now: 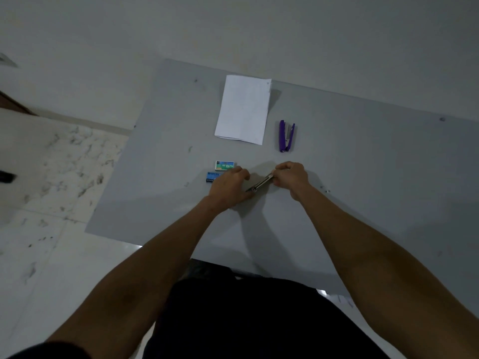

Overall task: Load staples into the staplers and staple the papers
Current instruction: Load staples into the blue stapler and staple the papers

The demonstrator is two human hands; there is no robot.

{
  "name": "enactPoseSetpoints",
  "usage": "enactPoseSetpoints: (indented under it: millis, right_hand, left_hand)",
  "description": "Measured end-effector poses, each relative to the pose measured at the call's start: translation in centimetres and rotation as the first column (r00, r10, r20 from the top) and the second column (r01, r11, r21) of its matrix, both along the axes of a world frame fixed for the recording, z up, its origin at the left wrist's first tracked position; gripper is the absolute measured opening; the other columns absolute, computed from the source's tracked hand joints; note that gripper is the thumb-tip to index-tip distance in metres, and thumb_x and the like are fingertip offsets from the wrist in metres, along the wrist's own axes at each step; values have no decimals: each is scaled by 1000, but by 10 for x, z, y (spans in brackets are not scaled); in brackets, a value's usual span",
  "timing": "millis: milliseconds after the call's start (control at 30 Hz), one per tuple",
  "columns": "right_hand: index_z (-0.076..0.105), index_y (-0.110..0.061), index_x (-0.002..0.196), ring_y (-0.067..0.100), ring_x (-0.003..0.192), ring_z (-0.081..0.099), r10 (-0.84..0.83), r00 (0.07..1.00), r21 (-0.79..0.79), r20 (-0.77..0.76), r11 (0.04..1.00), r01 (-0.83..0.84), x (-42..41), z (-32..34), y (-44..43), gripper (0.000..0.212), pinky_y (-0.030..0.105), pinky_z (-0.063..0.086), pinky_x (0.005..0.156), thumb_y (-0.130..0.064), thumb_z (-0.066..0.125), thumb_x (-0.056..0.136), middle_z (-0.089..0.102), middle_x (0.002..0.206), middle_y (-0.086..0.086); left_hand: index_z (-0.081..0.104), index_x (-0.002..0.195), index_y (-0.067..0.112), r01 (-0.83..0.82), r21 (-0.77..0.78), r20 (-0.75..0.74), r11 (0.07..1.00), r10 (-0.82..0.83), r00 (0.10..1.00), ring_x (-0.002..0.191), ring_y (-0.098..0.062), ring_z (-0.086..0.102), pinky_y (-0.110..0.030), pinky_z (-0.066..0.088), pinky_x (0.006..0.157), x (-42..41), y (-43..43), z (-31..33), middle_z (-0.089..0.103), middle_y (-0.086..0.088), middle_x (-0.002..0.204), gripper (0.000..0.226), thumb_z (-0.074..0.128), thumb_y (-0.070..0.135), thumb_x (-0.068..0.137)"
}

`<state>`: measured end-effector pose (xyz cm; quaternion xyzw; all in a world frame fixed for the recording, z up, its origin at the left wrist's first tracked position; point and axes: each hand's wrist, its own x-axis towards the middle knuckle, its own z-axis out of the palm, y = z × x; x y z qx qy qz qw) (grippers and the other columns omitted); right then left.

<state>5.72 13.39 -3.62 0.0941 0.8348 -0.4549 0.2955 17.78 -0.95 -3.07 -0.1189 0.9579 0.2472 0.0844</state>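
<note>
A metal stapler (260, 184) is held low over the grey table (363, 156), slanting from lower left to upper right. My left hand (230, 187) grips its near end and my right hand (291, 177) pinches its far end. A purple stapler (286, 136) lies hinged apart further back, to the right of a white stack of papers (243, 110). Two small staple boxes sit just left of my left hand: a green-and-white one (224, 165) and a blue one (213, 176), partly hidden by my fingers.
The table's left edge runs diagonally beside a pale marble floor (51, 164). A dark object (7, 176) lies at the far left on the floor. Small loose bits (325, 189) lie on the table right of my right wrist.
</note>
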Motion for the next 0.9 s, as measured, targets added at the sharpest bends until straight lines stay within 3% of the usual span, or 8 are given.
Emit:
enactPoseSetpoints:
  millis: [133, 300, 500, 633, 767, 900]
  right_hand:
    - [70, -9, 95, 22, 88, 66, 116, 969, 157, -218, 984, -82, -5, 6, -2, 17, 32, 56, 80, -10, 62, 81, 70, 99, 6]
    - [71, -3, 89, 25, 91, 65, 163, 921, 161, -354, 981, -112, -2, 16, -14, 19, 26, 50, 76, -9, 53, 86, 71, 96, 13]
    - [71, -3, 89, 24, 78, 67, 244, 921, 60, -305, 970, -238, 8, 26, -29, 16, 34, 58, 74, -10, 58, 85, 72, 89, 13]
    - [70, -6, 90, 19, 64, 65, 322, 936, -42, -146, 943, -331, 19, 33, -37, 10, 29, 58, 58, -11, 62, 85, 70, 87, 15]
    - [68, -7, 92, 22, 66, 68, 398, 909, -12, -127, 915, -403, 27, 35, -41, 8, 27, 58, 58, -10, 61, 88, 69, 85, 13]
    - [68, -4, 93, 23, 67, 68, 420, 899, 4, -123, 906, -423, 26, 36, -39, 10, 29, 59, 59, -8, 61, 87, 69, 86, 15]
  left_hand:
    - [53, 109, 8, -58, -122, 12, 991, 59, 998, 106, -30, 53, -42, 50, 77, 13, -32, 2, 53, -11, 116, 33, 63, 19, 79]
    - [47, 126, 9, -133, -165, 149, 977, 158, 976, 110, -30, 50, -41, 51, 82, 26, -57, -9, 45, -13, 122, 45, 61, 18, 84]
    - [51, 119, 10, -123, -170, 161, 978, 151, 975, 104, -31, 53, -43, 52, 81, 22, -55, -11, 45, -14, 118, 35, 61, 25, 89]
    - [57, 110, 6, -92, -173, 36, 981, 100, 994, 100, -34, 57, -45, 53, 79, 10, -48, -1, 53, -16, 113, 20, 52, 16, 93]
    - [54, 118, 7, -3, -204, 48, 979, 13, 999, 107, -35, 54, -43, 48, 79, -1, -38, 10, 54, -16, 117, 29, 54, 13, 90]
    - [50, 130, 10, 61, -197, 169, 978, -27, 985, 118, -33, 50, -44, 49, 88, 5, -37, 5, 50, -15, 131, 50, 61, 31, 86]
